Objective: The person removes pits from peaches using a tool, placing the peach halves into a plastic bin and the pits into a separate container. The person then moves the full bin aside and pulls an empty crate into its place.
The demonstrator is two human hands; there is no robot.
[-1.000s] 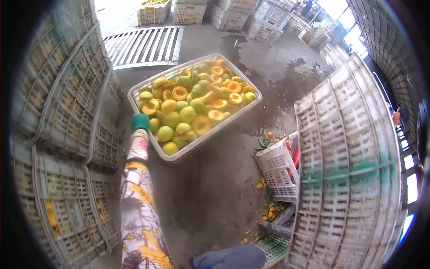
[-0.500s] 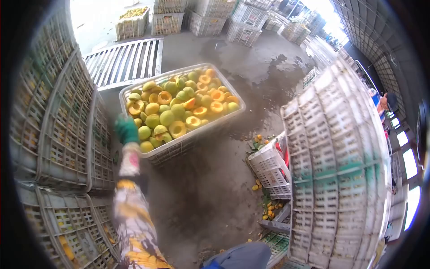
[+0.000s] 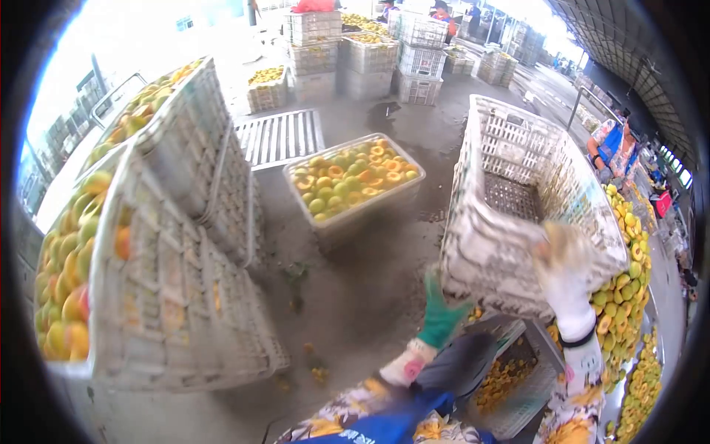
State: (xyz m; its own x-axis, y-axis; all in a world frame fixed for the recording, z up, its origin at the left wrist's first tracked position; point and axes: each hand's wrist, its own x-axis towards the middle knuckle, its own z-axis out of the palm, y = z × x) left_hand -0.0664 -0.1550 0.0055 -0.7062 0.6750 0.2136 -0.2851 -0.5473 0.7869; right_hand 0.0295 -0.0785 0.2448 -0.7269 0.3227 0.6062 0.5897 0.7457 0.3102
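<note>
An empty, dirty white plastic crate point(image 3: 510, 248) is tilted in front of my body, its open top facing up and away. My right hand point(image 3: 566, 255), in a pale glove blurred by motion, is closed on the crate's near right rim. At the crate's lower left corner is my left hand point(image 3: 442, 307) in a green glove, its fingers partly hidden by the crate and smeared. Beyond, on the wet floor, stands a white crate point(image 3: 336, 218) full of halved yellow-green fruit.
Stacked crates of fruit point(image 3: 170, 281) rise on the left. Heaped halved fruit point(image 3: 621, 303) lies along the right, with a person in a blue apron point(image 3: 617, 148) behind it. A metal grate point(image 3: 281, 137) and more crate stacks point(image 3: 421, 59) stand farther off.
The view has swung and risen. My left hand has left the fruit-filled crate and is now at the empty crate. My right hand has come into view on that crate's rim.
</note>
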